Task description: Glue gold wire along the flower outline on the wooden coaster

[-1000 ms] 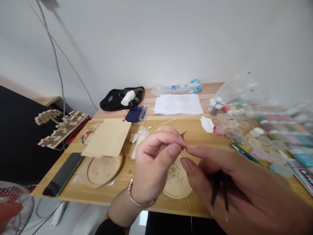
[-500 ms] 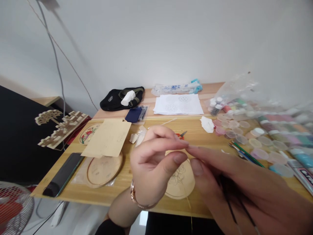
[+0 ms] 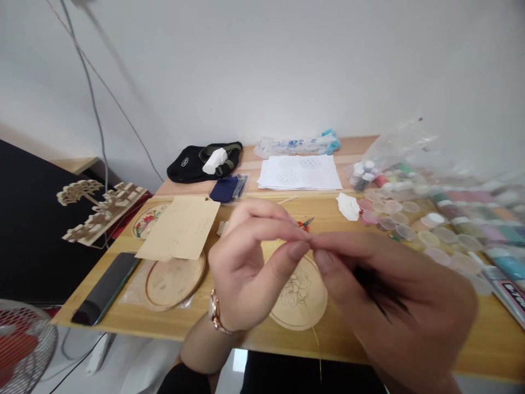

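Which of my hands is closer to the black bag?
Your left hand. It is in front of the black bag and a bit to the right of it. Your right hand is also in front, but much farther to the right.

The tube (image 3: 507,294) shows "70", the rest of its lettering unclear.

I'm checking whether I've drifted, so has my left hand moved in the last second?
Yes, your left hand has shifted left, closer to the tan sheet.
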Tool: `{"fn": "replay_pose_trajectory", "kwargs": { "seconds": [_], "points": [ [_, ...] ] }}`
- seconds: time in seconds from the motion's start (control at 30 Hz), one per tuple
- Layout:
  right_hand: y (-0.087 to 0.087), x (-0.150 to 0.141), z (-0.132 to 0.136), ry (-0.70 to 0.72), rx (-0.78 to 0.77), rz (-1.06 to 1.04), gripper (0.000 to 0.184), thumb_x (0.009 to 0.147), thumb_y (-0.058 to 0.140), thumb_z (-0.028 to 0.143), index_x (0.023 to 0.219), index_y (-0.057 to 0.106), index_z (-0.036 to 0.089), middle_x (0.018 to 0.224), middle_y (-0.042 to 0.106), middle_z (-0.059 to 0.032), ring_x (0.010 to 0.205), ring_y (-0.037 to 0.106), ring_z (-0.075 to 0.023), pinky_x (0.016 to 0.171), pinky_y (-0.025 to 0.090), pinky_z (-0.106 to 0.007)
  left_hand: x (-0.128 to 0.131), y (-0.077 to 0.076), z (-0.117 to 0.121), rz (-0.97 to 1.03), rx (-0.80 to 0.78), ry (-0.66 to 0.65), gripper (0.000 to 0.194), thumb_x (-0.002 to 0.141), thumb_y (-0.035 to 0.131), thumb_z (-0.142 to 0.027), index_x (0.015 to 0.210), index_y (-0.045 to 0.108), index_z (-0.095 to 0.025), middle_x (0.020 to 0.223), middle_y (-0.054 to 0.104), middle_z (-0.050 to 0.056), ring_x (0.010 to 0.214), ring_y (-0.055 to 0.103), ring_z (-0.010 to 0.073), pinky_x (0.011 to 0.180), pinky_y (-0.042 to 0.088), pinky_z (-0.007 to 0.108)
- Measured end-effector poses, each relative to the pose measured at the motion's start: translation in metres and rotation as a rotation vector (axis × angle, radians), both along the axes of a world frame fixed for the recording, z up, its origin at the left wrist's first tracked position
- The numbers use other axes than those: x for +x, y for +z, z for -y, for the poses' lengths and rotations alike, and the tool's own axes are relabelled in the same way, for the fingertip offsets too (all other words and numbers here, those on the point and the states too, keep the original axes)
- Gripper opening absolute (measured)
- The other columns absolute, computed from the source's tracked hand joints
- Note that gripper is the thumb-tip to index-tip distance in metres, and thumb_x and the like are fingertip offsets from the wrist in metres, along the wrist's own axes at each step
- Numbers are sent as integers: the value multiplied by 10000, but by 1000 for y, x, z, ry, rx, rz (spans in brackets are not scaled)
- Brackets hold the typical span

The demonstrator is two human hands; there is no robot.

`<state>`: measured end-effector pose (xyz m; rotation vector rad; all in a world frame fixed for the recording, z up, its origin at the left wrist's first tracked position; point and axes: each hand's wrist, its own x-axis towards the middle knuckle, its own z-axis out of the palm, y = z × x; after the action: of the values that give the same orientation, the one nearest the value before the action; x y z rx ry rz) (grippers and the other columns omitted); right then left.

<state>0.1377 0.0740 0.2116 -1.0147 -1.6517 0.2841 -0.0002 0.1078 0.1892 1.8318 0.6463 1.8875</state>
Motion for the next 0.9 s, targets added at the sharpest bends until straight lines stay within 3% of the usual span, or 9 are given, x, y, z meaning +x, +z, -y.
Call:
{"fn": "replay_pose_trajectory", "kwargs": {
  "seconds": [0.1,0.17,0.47,0.67,0.9],
  "points": [
    [-3,-5,-6,16,-6,3,126,840,598,150,872,663,253,675,681,93,508,568,-26,495,478,-133,-2,1,-3,90,-181,-186,48,886,634,-189,867,675,-173,855,601,14,849,581,111,792,507,261],
    [-4,-5,-9,44,22,26,128,835,597,147,878,658,251,645,664,97,487,548,-24,463,450,-139,-2,1,-4,115,-194,-208,52,891,630,-193,874,675,-172,853,603,14,857,580,103,798,506,247],
    [-3,-1,-3,-27,126,176,110,861,574,151,903,599,250,730,699,82,573,611,-41,540,488,-154,-3,3,8,-120,13,123,88,847,689,-188,929,719,-200,927,599,-4,880,574,88,776,517,220],
    [-4,2,0,8,118,216,102,877,550,146,922,590,229,725,675,74,596,601,-33,560,464,-145,-4,4,9,-170,20,143,86,877,652,-228,935,713,-249,931,597,-8,886,589,108,743,542,244],
    [3,9,0,-13,136,407,115,907,502,171,880,607,208,638,631,47,542,551,-63,536,420,-196,-6,8,10,-259,118,215,150,811,710,-129,931,713,-219,946,617,-2,883,587,107,742,554,246]
  ]
}}
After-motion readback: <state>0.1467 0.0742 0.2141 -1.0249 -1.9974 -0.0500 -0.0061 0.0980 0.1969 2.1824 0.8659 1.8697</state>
